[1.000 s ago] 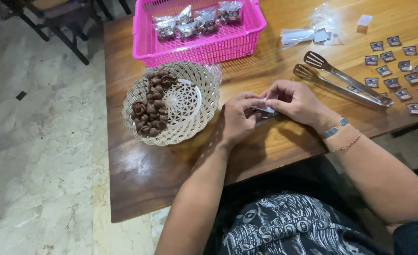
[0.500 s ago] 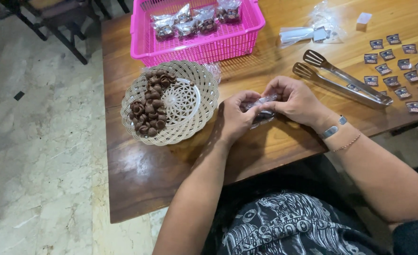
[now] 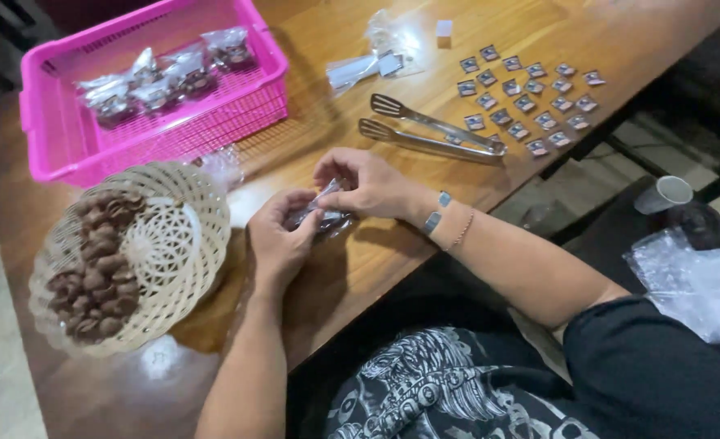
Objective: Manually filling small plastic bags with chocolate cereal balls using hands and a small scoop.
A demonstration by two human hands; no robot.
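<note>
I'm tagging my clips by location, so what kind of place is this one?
Probably a small home or workshop packing spot for snacks. Both hands, left hand and right hand, close a small clear bag on a wooden table, near a woven basket of brown pieces and a pink crate of filled bags.

Pink basket [image 3: 59, 154] holds filled bags [image 3: 161, 77] — metal tongs [image 3: 429, 130] near small sachets [image 3: 531, 97].

Both hands meet over the wooden table [image 3: 352, 268], the left hand [image 3: 279, 236] and right hand [image 3: 364, 183] pinching a small clear bag [image 3: 321, 213] between them. To the left sits a white woven basket [image 3: 185, 244] of brown pieces [image 3: 96, 272]. Far left, a pink crate [image 3: 238, 97] holds filled bags [image 3: 165, 77]. Metal tongs [image 3: 429, 130] lie right of the hands, with rows of small sachets [image 3: 526, 102] beyond.
</note>
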